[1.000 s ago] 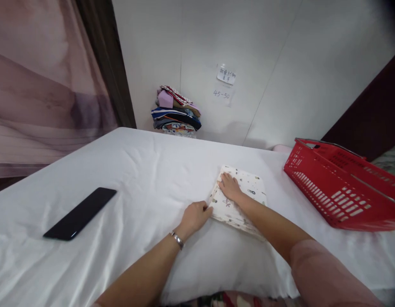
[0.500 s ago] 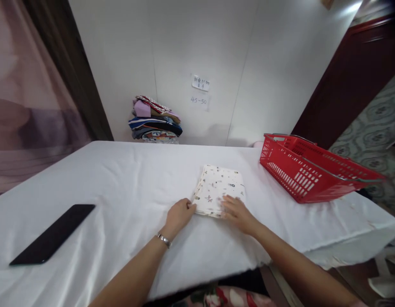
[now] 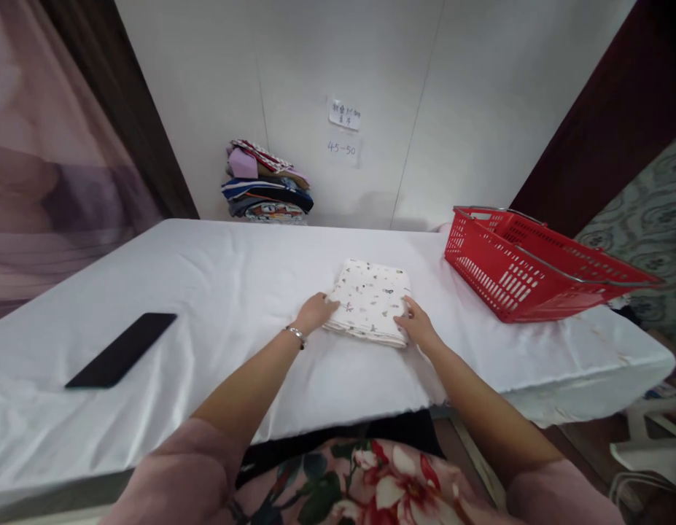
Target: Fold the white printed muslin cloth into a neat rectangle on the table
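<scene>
A folded white cloth (image 3: 369,297) with small dark printed figures lies on the white-covered table (image 3: 239,292), in several layers. My left hand (image 3: 316,312), a silver bracelet on its wrist, grips the cloth's left edge with the thumb on top. On the opposite side my right hand (image 3: 417,321) holds the right edge between thumb and fingers. The undersides of the fingers are hidden by the cloth.
To the right stands a red plastic basket (image 3: 513,270) with metal handles. A flat black object (image 3: 122,351) lies at the left. Behind the table's far edge rises a stack of folded fabrics (image 3: 269,182). Paper notes (image 3: 344,115) hang on the wall.
My right hand has gone from lying on top of the cloth to gripping its right edge. The cloth has turned slightly. The whole view has tipped downward.
</scene>
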Motion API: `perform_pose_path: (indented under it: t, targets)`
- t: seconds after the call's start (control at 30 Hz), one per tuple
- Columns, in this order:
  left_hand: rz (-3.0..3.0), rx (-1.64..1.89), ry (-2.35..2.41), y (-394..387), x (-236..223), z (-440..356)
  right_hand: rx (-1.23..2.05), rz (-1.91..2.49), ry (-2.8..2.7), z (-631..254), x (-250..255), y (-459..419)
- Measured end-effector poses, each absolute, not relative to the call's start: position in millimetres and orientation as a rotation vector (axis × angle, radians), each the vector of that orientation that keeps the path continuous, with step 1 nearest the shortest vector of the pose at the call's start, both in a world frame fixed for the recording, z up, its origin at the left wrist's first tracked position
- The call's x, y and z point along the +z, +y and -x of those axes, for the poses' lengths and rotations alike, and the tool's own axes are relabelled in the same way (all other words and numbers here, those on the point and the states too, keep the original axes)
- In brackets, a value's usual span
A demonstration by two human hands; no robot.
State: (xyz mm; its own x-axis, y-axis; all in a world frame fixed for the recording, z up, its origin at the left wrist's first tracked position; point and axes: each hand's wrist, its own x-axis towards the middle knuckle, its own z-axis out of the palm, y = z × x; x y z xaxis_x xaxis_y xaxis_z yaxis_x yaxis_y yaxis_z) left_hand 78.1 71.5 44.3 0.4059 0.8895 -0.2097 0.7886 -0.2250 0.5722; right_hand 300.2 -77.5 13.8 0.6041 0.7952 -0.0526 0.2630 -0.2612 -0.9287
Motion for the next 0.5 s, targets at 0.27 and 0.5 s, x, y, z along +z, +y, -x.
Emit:
perform_pose_path:
  t: [0.27, 0.5]
  targets:
    - [-2.040, 0.231, 1.686, 49, 40, -9, 0.767, 1.654, -1.033, -263, 0, -46]
    - [-2.057, 0.291, 1.726, 38, 37, -13, 0.757, 1.660, -1.082, -274, 5, -68]
